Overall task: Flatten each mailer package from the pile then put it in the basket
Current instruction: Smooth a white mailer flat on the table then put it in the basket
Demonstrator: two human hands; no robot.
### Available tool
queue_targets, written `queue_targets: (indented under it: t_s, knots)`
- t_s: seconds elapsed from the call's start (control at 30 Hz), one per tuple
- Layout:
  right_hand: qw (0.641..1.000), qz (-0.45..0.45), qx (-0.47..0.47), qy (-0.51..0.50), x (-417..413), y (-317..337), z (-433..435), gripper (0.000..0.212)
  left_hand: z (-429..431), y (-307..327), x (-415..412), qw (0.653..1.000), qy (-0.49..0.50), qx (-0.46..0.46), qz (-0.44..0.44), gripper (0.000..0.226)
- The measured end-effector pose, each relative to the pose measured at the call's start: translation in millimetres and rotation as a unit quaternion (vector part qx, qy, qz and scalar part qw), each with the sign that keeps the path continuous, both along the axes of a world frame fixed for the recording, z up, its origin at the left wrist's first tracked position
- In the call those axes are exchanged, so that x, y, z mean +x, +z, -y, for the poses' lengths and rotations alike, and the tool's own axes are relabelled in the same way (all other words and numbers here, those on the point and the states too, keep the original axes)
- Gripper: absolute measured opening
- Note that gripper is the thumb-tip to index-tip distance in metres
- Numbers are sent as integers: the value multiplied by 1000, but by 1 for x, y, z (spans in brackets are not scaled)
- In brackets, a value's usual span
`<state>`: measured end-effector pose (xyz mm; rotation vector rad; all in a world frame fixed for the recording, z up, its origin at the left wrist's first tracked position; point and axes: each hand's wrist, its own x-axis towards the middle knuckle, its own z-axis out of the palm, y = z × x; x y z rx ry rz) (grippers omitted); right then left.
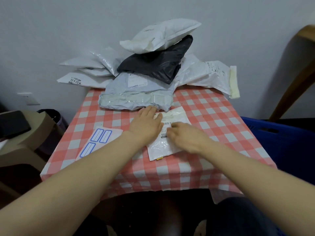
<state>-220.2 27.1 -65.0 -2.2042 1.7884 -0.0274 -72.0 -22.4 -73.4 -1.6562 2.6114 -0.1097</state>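
Touching one mailer (176, 115) — left hand (146, 126), right hand (185, 138).

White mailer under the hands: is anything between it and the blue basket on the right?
Nothing visible does. The white mailer lies on the checked cloth under the left hand and right hand; the cloth between it and the blue basket at the table's right edge is bare, and the pile sits farther back.

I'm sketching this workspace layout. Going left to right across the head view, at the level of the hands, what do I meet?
Beige stool → sheet of blue-bordered labels → left hand → right hand → blue basket.
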Motion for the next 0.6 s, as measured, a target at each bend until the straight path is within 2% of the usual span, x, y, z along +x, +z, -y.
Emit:
queue_targets:
  t_s: [0.07, 0.1, 0.17, 0.23, 0.37, 0.6]
  knots:
    - [996, 55, -61, -37, -8, 9, 22, 36, -6, 3, -5, 998, 19, -55, -19, 48]
    - [994, 63, -83, -34, -11, 8, 32, 39, -9, 3, -6, 997, 41, -41, -43, 49]
    - [997, 54, -52, -3, -11, 1, 42, 49, -14, -2, -9, 992, 90, 38, -79, 58]
    - [999, 33, 0, 18, -10, -11, 45, 53, -19, -9, -8, 987, 113, 93, -72, 64]
    - [1000, 30, 6, 5, -8, -22, 44, 53, -21, -17, -8, 990, 98, 76, -72, 61]
    - [1000, 4, -10, 6, -7, -29, 49, 52, -17, -17, -11, 995, 85, 48, -23, 58]
